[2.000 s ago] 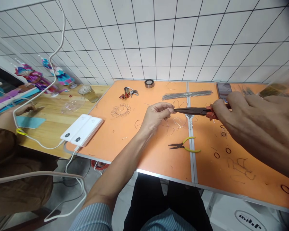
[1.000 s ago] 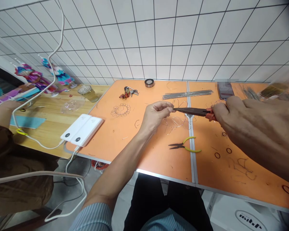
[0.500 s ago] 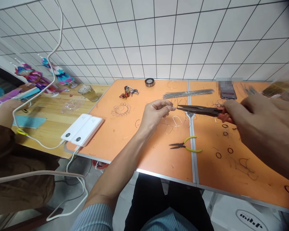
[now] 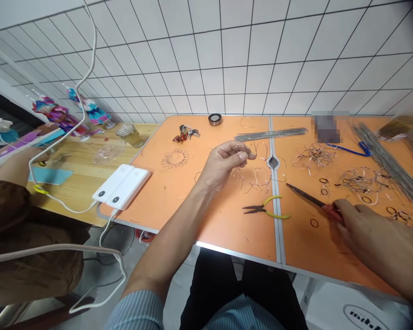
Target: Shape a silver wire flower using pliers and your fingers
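My left hand (image 4: 223, 162) is closed in a pinch on a thin wire (image 4: 261, 149), whose loops stick out beyond the fingertips. My right hand (image 4: 361, 227) grips red-handled long-nose pliers (image 4: 311, 199), low over the orange table, with the jaws pointing left. The pliers' tip is apart from the left hand. Below the left hand lies a ring of bent wire (image 4: 258, 176). Yellow-handled pliers (image 4: 265, 208) lie on the table between my hands, jaws to the left.
A wire flower ring (image 4: 175, 158), keys (image 4: 186, 133) and a tape roll (image 4: 215, 119) lie at the back left. Straight wires (image 4: 271, 134) lie behind my hands. Wire tangles (image 4: 363, 178) are at right. A white power bank (image 4: 122, 185) sits left, near another person's arm (image 4: 13, 162).
My right hand has drawn the red-handled pliers away from the left hand, down and to the right. The left hand keeps its pinch in nearly the same place.
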Action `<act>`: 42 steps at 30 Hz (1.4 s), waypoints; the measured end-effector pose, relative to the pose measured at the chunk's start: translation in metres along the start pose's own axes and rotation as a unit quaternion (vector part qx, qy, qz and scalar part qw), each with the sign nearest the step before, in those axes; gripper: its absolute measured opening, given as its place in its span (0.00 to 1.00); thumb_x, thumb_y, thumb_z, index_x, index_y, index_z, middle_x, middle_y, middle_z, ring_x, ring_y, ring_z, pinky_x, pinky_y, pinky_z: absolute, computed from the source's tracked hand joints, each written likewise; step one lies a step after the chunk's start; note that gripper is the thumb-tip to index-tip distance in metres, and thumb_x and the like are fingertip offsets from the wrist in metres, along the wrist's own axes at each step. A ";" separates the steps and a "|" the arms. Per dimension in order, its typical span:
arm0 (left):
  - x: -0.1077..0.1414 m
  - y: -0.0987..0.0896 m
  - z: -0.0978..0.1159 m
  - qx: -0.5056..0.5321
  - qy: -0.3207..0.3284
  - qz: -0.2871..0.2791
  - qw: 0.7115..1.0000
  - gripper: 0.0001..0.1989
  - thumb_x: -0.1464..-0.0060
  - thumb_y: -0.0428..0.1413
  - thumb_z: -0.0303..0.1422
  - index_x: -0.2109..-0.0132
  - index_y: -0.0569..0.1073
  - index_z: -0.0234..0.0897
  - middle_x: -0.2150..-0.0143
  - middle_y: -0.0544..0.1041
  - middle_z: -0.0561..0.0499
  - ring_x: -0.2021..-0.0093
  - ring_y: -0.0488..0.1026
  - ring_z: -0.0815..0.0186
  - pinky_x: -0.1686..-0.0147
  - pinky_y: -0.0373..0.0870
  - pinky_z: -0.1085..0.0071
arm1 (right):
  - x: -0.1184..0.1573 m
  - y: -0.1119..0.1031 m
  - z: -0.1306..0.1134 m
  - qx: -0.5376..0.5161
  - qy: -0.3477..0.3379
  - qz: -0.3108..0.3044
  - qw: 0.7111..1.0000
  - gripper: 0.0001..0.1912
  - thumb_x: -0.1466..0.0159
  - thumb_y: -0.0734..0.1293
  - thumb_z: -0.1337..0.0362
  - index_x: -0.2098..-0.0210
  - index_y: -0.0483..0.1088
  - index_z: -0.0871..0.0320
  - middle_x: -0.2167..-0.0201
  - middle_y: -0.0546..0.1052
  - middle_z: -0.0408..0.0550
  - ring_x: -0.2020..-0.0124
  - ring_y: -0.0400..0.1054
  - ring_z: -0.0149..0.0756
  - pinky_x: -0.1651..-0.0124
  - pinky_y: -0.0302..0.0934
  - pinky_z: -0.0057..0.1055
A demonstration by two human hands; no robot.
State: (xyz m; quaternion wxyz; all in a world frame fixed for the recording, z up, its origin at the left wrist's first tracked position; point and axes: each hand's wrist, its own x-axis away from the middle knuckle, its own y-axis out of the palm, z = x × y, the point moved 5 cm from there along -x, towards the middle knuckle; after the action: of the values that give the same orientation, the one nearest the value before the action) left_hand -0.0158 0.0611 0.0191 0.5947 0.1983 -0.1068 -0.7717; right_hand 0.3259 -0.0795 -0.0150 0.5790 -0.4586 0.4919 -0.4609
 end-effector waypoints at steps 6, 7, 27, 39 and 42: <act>0.000 0.002 -0.003 -0.019 -0.014 -0.020 1.000 0.24 0.58 0.84 0.46 0.64 0.83 0.39 0.65 0.84 0.51 0.68 0.80 0.69 0.64 0.71 0.70 | -0.014 -0.005 -0.024 0.010 -0.047 -0.008 0.999 0.18 0.22 0.60 0.49 0.68 0.67 0.44 0.69 0.77 0.51 0.81 0.71 0.54 0.72 0.41 0.41; 0.000 0.002 -0.004 -0.018 -0.014 -0.024 0.999 0.23 0.58 0.84 0.46 0.64 0.84 0.39 0.65 0.85 0.51 0.67 0.82 0.69 0.64 0.71 0.70 | -0.017 -0.007 -0.024 0.011 -0.044 -0.021 0.999 0.16 0.22 0.61 0.50 0.67 0.69 0.44 0.67 0.78 0.51 0.80 0.73 0.53 0.73 0.41 0.41; 0.006 0.010 -0.022 -0.054 -0.045 -0.096 0.993 0.24 0.56 0.85 0.47 0.59 0.87 0.40 0.62 0.90 0.47 0.61 0.88 0.63 0.54 0.83 0.66 | -0.144 -0.131 -0.150 -0.172 -0.199 0.000 0.965 0.20 0.22 0.67 0.45 0.57 0.84 0.50 0.67 0.80 0.50 0.61 0.73 0.46 0.58 0.54 0.39; 0.006 0.011 -0.022 -0.034 -0.080 -0.043 0.995 0.22 0.61 0.86 0.44 0.66 0.87 0.39 0.68 0.83 0.53 0.70 0.72 0.73 0.63 0.71 0.70 | -0.150 -0.132 -0.155 -0.180 -0.181 -0.035 0.966 0.18 0.24 0.67 0.49 0.63 0.83 0.52 0.68 0.80 0.49 0.66 0.70 0.43 0.60 0.53 0.39; 0.007 0.013 -0.021 -0.031 -0.077 -0.048 0.995 0.22 0.61 0.86 0.44 0.66 0.86 0.39 0.69 0.81 0.54 0.71 0.70 0.72 0.64 0.70 0.69 | -0.151 -0.133 -0.154 -0.190 -0.202 -0.022 0.960 0.20 0.23 0.67 0.45 0.59 0.85 0.50 0.68 0.79 0.49 0.65 0.71 0.44 0.60 0.54 0.40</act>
State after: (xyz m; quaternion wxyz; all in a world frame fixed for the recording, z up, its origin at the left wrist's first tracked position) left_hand 0.0035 0.0524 0.0044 0.5528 0.1243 -0.1188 -0.8154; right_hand 0.1479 0.0369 0.1235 0.5580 -0.6548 0.4328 -0.2691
